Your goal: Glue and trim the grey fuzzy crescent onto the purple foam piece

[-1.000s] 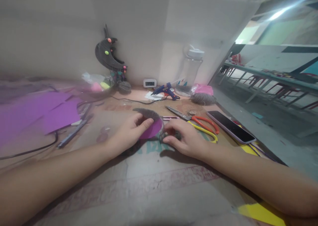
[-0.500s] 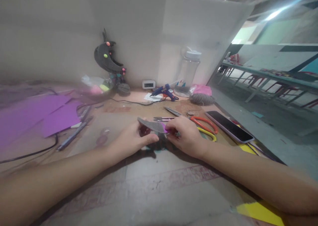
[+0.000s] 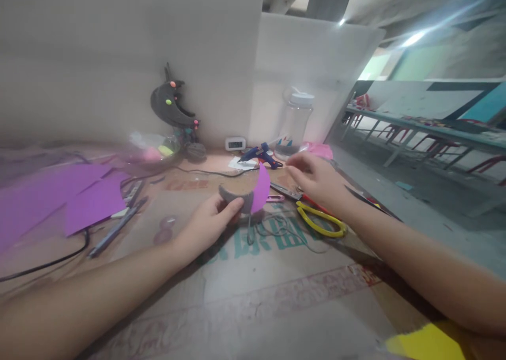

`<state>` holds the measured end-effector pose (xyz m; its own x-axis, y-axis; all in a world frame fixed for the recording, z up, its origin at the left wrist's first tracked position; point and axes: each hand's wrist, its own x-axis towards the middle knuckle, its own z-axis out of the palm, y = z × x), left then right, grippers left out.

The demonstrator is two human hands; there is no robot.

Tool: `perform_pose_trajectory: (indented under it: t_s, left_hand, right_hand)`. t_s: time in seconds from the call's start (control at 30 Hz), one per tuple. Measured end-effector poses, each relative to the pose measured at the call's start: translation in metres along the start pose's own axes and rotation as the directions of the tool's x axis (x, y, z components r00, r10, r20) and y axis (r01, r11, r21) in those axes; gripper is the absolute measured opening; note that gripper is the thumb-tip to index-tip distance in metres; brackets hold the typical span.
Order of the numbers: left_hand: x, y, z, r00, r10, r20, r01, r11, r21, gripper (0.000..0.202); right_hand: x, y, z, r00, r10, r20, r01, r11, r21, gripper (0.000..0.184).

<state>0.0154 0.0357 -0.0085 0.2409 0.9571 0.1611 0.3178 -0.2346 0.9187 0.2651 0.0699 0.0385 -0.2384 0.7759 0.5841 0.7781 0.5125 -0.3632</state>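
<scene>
My left hand [image 3: 215,212] pinches a crescent-shaped piece between thumb and fingers. Its near part is wrapped in grey yarn [image 3: 237,196], while bare purple paper [image 3: 261,188] stands up at the other end. A grey yarn strand [image 3: 250,233] hangs from the piece and trails in loose curves over the table. My right hand [image 3: 316,178] is raised apart from the piece, close to the handle of a blue glue gun [image 3: 261,153]. Its fingers are bent with a small gap at the thumb, and I see nothing held. Below it lie scissors with yellow handles [image 3: 320,223].
Purple sheets [image 3: 95,202] and a pen [image 3: 118,225] lie left. A dark moon-shaped ornament [image 3: 168,104] is by the back wall. A small clock [image 3: 235,144], a clear bottle [image 3: 294,123] and a pink bundle [image 3: 318,149] stand behind. Yellow paper [image 3: 429,341] lies front right.
My right hand has let go of the piece and moved up and right towards the glue gun. The purple end now shows fully, with the yarn strand hanging below. My left hand keeps its hold.
</scene>
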Motion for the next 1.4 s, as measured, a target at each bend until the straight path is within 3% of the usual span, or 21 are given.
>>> perform_pose_trajectory:
  t_s: [0.07,0.1,0.27,0.5,0.67,0.83,1.0,1.13,1.2,1.27,1.4]
  left_hand:
    - [0.002,-0.002,0.001,1.0,0.013,0.007,-0.013,1.0,-0.014,0.028]
    - [0.002,-0.003,0.001,1.0,0.015,0.011,-0.015,1.0,-0.027,0.027]
    - [0.003,-0.005,0.001,0.998,0.014,0.057,-0.007,0.993,-0.114,0.035]
    - [0.003,-0.005,-0.002,0.998,0.005,0.069,0.002,0.995,-0.098,0.032]
    - [0.003,-0.006,0.0,0.999,-0.005,0.047,0.01,0.995,-0.102,0.029]
    - [0.004,-0.007,0.001,0.998,0.001,0.057,0.005,0.993,-0.117,0.028]
    - [0.003,0.001,0.0,0.999,-0.029,0.038,0.036,0.981,-0.191,0.022]
    - [0.005,0.006,0.0,0.995,-0.098,0.001,0.094,0.952,-0.292,0.018]
    - [0.007,0.003,0.0,0.994,-0.106,-0.016,0.095,0.938,-0.333,0.019]
    - [0.009,-0.001,-0.001,0.994,-0.113,-0.01,0.103,0.932,-0.347,0.022]
    - [0.011,-0.008,-0.002,0.994,-0.11,0.001,0.104,0.936,-0.338,0.027]
  right_hand:
    - [0.016,0.023,0.006,0.973,0.21,0.095,-0.214,0.976,0.032,0.025]
    - [0.024,0.033,0.011,0.962,0.242,0.125,-0.247,0.969,0.028,0.03]
    - [0.06,0.063,0.037,0.938,0.267,0.22,-0.265,0.963,-0.04,0.054]
    - [0.102,0.064,0.077,0.906,0.288,0.309,-0.272,0.958,-0.096,0.055]
    - [0.108,0.067,0.097,0.871,0.36,0.333,-0.334,0.933,-0.136,0.035]
    - [0.103,0.063,0.082,0.85,0.387,0.357,-0.397,0.917,-0.047,0.033]
    - [0.083,0.041,0.044,0.892,0.353,0.284,-0.403,0.904,0.141,0.026]
    - [0.046,0.021,0.012,0.922,0.344,0.177,-0.379,0.894,0.24,0.028]
    - [0.021,0.015,0.002,0.957,0.284,0.051,-0.281,0.877,0.389,0.025]
    - [-0.006,0.01,-0.004,0.973,0.227,0.037,-0.221,0.875,0.431,0.023]
    - [-0.049,0.003,-0.008,0.978,0.156,0.14,-0.192,0.933,0.305,0.025]
